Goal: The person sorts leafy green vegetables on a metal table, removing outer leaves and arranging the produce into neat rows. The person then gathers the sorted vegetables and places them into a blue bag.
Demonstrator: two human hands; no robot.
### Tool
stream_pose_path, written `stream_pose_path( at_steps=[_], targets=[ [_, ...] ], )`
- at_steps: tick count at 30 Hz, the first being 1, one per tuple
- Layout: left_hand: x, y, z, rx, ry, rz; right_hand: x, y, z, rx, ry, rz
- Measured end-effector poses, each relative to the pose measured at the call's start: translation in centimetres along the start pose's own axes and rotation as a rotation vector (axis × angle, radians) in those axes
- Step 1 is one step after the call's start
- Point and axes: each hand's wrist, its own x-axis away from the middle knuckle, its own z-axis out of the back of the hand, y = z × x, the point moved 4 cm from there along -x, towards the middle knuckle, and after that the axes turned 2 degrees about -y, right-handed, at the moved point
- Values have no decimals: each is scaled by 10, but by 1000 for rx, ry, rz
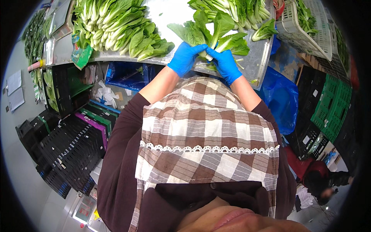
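Observation:
Both my hands wear blue gloves and meet at the front edge of a metal worktable (262,59). My left hand (187,57) grips the pale stem base of a leafy green head (216,34), thumb toward the middle. From the other side my right hand (225,64) pinches the same base. The leaves fan out away from me over the table. A few trimmed stem pieces (239,62) lie by my right hand. To the left is a large pile of leafy greens (116,29); another pile (234,11) lies beyond my hands, with a single head (264,30) at its right.
A blue plastic bag (279,98) hangs at the table's right corner. White crates (307,32) with greens stand right, above green and black crates (330,107). Under the table sits a blue-lined bin (130,75). Black crates (69,148) are stacked left. Another person (316,174) is behind, right.

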Motion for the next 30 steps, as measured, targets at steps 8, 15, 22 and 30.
stream_pose_path(
  at_steps=[8,15,22,30],
  targets=[
    [7,6,-3,-170,126,-88,-3,8,6,158,126,157],
    [34,24,-33,-345,-50,-372,-16,14,12,-301,44,32],
    [46,41,-24,-122,42,-301,-20,0,1,-245,-7,58],
    [62,53,-27,-264,-26,-332,-20,-11,-9,-167,-53,63]
  ],
)
